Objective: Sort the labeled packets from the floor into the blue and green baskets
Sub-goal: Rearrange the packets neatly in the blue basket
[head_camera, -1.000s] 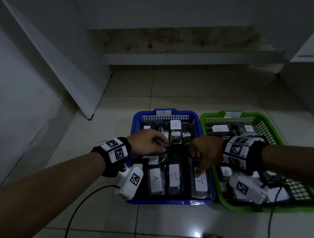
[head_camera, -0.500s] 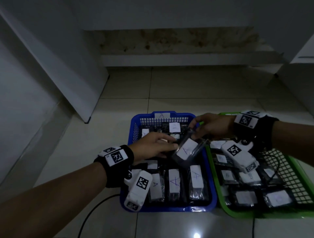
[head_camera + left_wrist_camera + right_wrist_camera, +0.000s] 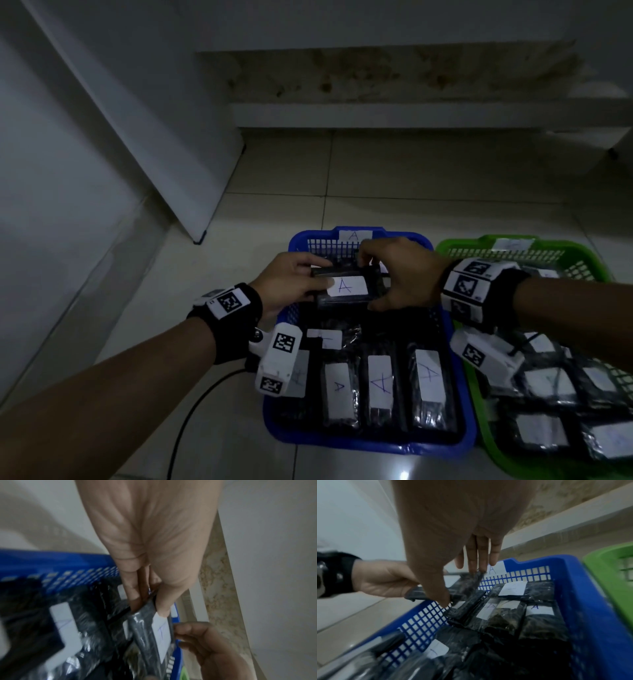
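Dim room: pale tiled floor [image 3: 394, 178], white panel [image 3: 144, 113] leaning at left, stained wall strip [image 3: 394, 73] above a low ledge [image 3: 411, 114].

Glossy crinkled plastic packets [image 3: 347, 289] with matt paper labels; plastic lattice blue basket [image 3: 455, 346].

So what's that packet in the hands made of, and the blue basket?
The packet looks like dark stuff wrapped in shiny clear plastic film, since it glints and crinkles, with a white paper-like label. The blue basket looks like hard moulded plastic with a grid of holes.
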